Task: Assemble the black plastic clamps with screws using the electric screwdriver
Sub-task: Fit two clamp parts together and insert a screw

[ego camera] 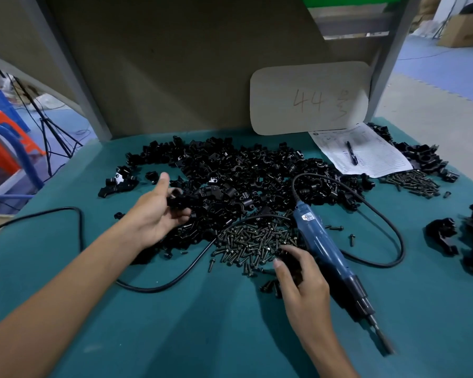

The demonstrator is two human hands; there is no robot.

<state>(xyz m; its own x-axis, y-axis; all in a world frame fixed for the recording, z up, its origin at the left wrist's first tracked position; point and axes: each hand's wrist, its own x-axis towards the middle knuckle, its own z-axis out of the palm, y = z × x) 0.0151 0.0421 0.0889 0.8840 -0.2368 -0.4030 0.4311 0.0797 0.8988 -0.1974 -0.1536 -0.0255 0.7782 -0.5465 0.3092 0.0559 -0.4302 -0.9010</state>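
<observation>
A big heap of black plastic clamp parts (246, 175) covers the middle of the green table (202, 323). In front of it lies a pile of dark screws (251, 241). My left hand (156, 214) holds a black clamp piece (182, 201) at the heap's left edge, thumb raised. My right hand (298, 279) reaches into the screw pile with curled fingers around dark parts; what it holds is unclear. The blue electric screwdriver (328, 249) lies on the table just right of that hand, bit pointing toward me.
The screwdriver's black cable (175, 282) loops across the table. A paper form with a pen (351, 152) lies at back right below a "44" card (309, 96). More screws (415, 181) and assembled black clamps (443, 236) sit at the right.
</observation>
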